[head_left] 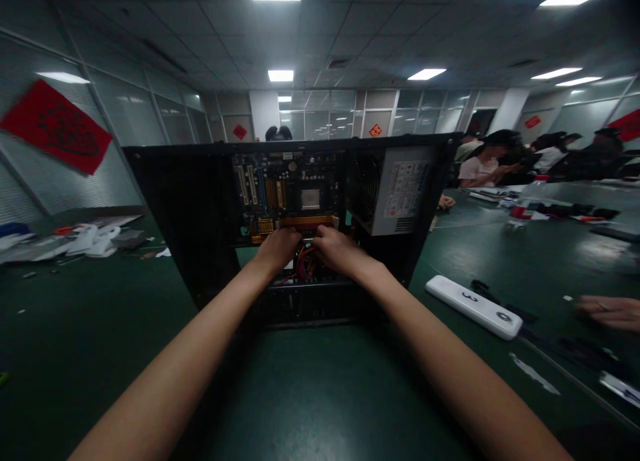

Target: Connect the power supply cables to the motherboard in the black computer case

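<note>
A black computer case [180, 228] stands upright on the table with its open side facing me. Inside it are a motherboard [295, 181] with a bare square chip area, and a silver power supply [406, 191] on the right. My left hand [279, 248] and my right hand [336, 248] both reach in at the motherboard's lower edge, beside the orange memory slots [307, 221]. The fingers of each are closed and pressed in there; what lies between them is hidden. A bundle of red and dark cables [306, 266] hangs just below and between my hands.
A white power strip [474, 306] lies to the right of the case. Scraps and white parts [95, 240] are piled at far left. Another person's hand [611, 312] rests at the right edge. A bottle [521, 208] and seated people are further back.
</note>
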